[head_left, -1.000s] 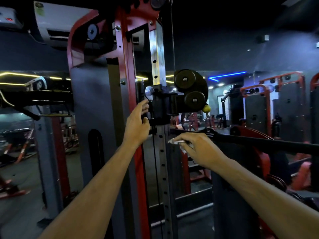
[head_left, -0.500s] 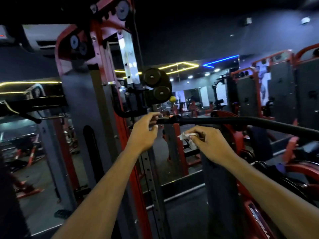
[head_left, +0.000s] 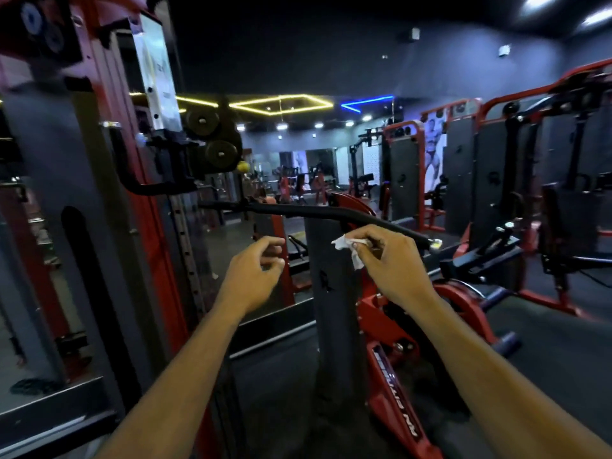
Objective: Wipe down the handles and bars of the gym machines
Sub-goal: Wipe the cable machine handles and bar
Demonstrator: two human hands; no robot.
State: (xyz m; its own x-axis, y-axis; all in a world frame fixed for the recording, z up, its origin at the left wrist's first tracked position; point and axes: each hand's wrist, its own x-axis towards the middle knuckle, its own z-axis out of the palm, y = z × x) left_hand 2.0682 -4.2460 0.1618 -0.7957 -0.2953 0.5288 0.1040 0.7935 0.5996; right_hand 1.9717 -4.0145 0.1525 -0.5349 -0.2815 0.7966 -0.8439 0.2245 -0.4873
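A right hand [head_left: 390,263] is pinching a crumpled white wipe [head_left: 347,248] just below a long black bar [head_left: 318,212] that is crossing the middle of a dim gym. The left hand [head_left: 255,273] is hovering nearby, fingers loosely curled, holding nothing.

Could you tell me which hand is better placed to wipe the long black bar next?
The right hand: it pinches the white wipe beside the black bar. The left hand holds nothing.
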